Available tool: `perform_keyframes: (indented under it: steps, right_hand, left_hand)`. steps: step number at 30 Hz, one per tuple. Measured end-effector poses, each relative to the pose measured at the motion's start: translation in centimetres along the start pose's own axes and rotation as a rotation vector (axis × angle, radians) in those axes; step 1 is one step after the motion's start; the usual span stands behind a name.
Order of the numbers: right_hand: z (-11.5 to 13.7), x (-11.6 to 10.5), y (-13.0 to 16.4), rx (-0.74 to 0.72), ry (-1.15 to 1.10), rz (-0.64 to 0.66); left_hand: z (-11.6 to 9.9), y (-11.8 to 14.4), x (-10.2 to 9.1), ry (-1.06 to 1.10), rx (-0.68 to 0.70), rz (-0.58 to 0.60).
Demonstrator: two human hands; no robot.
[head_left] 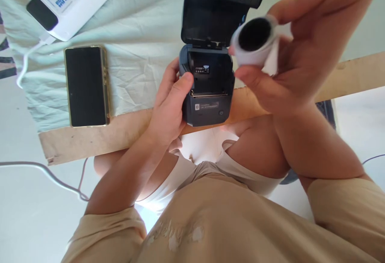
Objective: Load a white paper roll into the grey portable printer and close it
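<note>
Two bare hands are in view — the left hand point(168, 106) and the right hand point(300, 50). There is one small dark label printer point(207, 90), and it has one lid point(216, 6), standing open. One roll of white paper point(255, 40) shows, with one dark core hole. One smartphone point(86, 86) lies face up, screen dark. One white power bank point(67, 2) sits at the upper left, with one white cable point(25, 60) running from it. A second cable point(45, 172) trails across the floor — two cables in all. One wooden board point(99, 132) carries one pale cloth point(135, 46).
</note>
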State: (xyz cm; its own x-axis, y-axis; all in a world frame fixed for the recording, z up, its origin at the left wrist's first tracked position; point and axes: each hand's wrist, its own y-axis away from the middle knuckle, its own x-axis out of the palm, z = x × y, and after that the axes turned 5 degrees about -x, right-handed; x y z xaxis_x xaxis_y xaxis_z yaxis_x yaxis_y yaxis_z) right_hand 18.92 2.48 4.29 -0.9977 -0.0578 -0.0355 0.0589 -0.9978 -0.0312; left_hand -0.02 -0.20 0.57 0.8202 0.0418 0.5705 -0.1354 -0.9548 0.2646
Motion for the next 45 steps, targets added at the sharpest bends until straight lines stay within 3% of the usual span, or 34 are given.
perform_keyframes:
  steps: [4,7,10,12,17,22,26,29,32,34,36,39,42,45]
  right_hand:
    - [-1.0,0.4,0.1,-0.358,0.481,0.183]
    - [-1.4,0.9,0.2,-0.462,0.610,0.151]
    - [-1.6,1.3,0.3,-0.609,0.601,0.110]
    - [-1.5,1.6,0.4,-0.626,0.540,0.128]
    - [-1.2,1.5,0.3,-0.472,0.456,0.196]
    - [-1.0,1.0,0.3,-0.560,0.500,0.165]
    - [-1.4,1.1,0.6,-0.557,0.532,0.304]
    - [-2.2,0.9,0.8,-0.697,0.555,0.375]
    - [-2.4,0.4,0.7,-0.895,0.533,0.362]
    - [-2.1,0.1,0.6,-0.869,0.492,0.275]
    - [-1.6,0.0,0.6,-0.703,0.473,0.188]
    - [-1.2,0.0,0.7,-0.484,0.473,0.207]
    - [-1.6,-0.1,0.6,-0.459,0.432,0.273]
    - [-2.1,-0.9,-0.2,-0.485,0.435,0.131]
  left_hand:
    - [-0.3,0.3,0.3,-0.034,-0.005,-0.008]
    - [-0.4,0.4,0.2,-0.063,-0.017,-0.003]
    - [-0.1,0.4,0.0,-0.044,0.032,0.028]
    - [0.2,0.3,-0.1,-0.019,0.069,0.040]
    - [0.3,0.2,0.1,-0.017,0.066,0.023]
    - [0.5,0.3,0.2,0.011,0.049,0.033]
    - [0.9,0.0,-0.8,-0.068,0.091,0.066]
    - [1.0,-0.1,-1.7,-0.212,0.109,0.059]
    - [0.9,-0.1,-2.1,-0.275,0.103,0.063]
    - [0.8,0.0,-2.0,-0.269,0.087,0.074]
    - [0.8,0.0,-1.9,-0.244,0.092,0.103]
    - [0.8,0.1,-1.7,-0.187,0.114,0.144]
    - [0.7,0.3,-1.6,-0.172,0.101,0.111]
    - [0.5,0.5,-1.5,-0.242,0.089,0.090]
